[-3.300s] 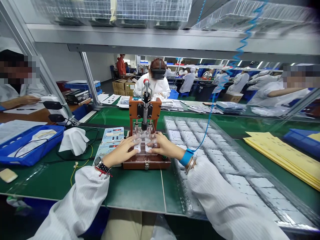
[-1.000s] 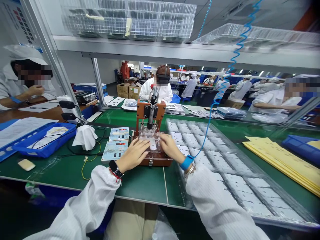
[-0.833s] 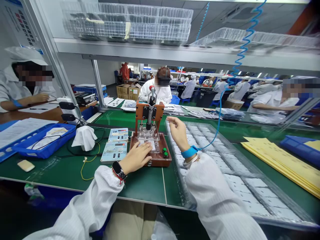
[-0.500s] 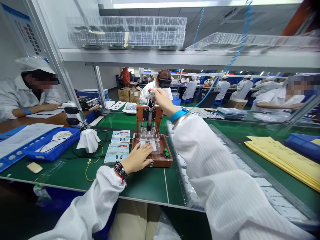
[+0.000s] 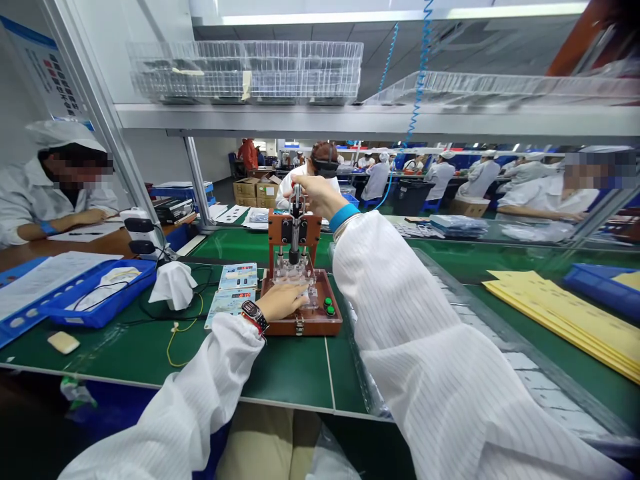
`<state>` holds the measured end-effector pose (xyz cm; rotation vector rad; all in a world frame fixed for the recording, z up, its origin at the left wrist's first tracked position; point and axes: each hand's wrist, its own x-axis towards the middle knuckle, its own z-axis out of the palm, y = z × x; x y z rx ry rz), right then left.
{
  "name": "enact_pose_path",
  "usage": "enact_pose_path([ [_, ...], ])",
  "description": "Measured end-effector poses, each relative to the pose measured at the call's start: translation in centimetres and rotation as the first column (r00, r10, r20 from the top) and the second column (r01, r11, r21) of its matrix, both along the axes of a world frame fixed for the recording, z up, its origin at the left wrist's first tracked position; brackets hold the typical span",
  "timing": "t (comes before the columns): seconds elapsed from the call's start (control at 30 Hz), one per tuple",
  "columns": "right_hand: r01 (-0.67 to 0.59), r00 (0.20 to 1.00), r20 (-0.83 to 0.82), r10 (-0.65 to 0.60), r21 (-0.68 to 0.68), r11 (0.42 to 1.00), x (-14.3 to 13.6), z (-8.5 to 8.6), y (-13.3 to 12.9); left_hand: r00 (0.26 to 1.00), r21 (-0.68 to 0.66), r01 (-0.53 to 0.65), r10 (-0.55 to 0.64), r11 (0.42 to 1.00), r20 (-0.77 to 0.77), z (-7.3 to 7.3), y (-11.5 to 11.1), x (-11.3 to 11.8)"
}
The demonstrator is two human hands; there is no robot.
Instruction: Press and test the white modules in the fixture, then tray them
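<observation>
Toggle press [image 5: 295, 233] stands upright on its brown wooden base [image 5: 320, 327], on the green tabletop [image 5: 290, 373] straight ahead in the head view. The right hand [image 5: 316, 193], with a blue band [image 5: 344, 217] at its wrist, is closed around the top of the handle [image 5: 299, 200]; in the previous frame its fingers were only at the red knob, and just before that it was raised over the side of the plastic tray [image 5: 371, 383]. The left hand [image 5: 283, 300] lies over the clear fixture [image 5: 313, 293] beneath the plunger, fingers stretched out and close together; whether they pinch anything cannot be told. It reaches further across than in the previous frame, and the white piece that showed around its fingers is now covered. Two green buttons [image 5: 329, 307] sit on the base, right of the fixture. Left of the press are two meter boxes [image 5: 239, 275], the nearer one now partly behind the left wrist, then a white cloth [image 5: 173, 285] and a blue bin [image 5: 95, 319]. Yellow sheets [image 5: 565, 317] lie beyond the tray, well to the right. The blue coiled cord [image 5: 423, 63] hangs further left in view than before.
</observation>
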<state>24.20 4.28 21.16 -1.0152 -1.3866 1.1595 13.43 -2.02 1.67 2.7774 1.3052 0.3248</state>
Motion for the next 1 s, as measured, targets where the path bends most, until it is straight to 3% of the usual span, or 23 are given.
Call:
enact_pose_path([
  [0.23, -0.008, 0.999, -0.030, 0.011, 0.072, 0.997, 0.0, -0.4, -0.1, 0.996, 0.183, -0.088, 0.088, 0.979, 0.009, -1.1, -1.8, 0.6],
  [0.47, -0.024, 0.998, -0.063, 0.030, 0.097, 0.995, 0.1, -0.7, 0.3, 0.998, 0.282, -0.055, 0.059, 0.958, -0.006, -2.7, -3.3, 0.6],
  [0.63, -0.019, 0.997, -0.072, 0.030, 0.141, 0.990, 0.0, -0.8, 0.1, 0.976, 0.334, -0.213, 0.217, 0.918, 0.025, -2.6, -4.1, -1.5],
  [0.8, 0.015, 0.999, -0.048, -0.006, 0.202, 0.979, -0.2, -0.9, -0.1, 0.991, 0.234, -0.111, 0.125, 0.966, -0.047, -2.7, -3.9, -4.1],
  [0.9, 0.045, 0.999, -0.041, -0.033, 0.348, 0.936, 0.0, -0.7, 0.0, 0.995, 0.221, -0.088, 0.096, 0.971, -0.028, -2.8, -4.0, -4.6],
  [1.0, 0.001, 1.000, 0.002, -0.002, 0.550, 0.835, 0.8, -0.4, -0.9, 0.988, 0.257, -0.146, 0.126, 0.955, 0.093, -3.1, -4.7, -4.9],
])
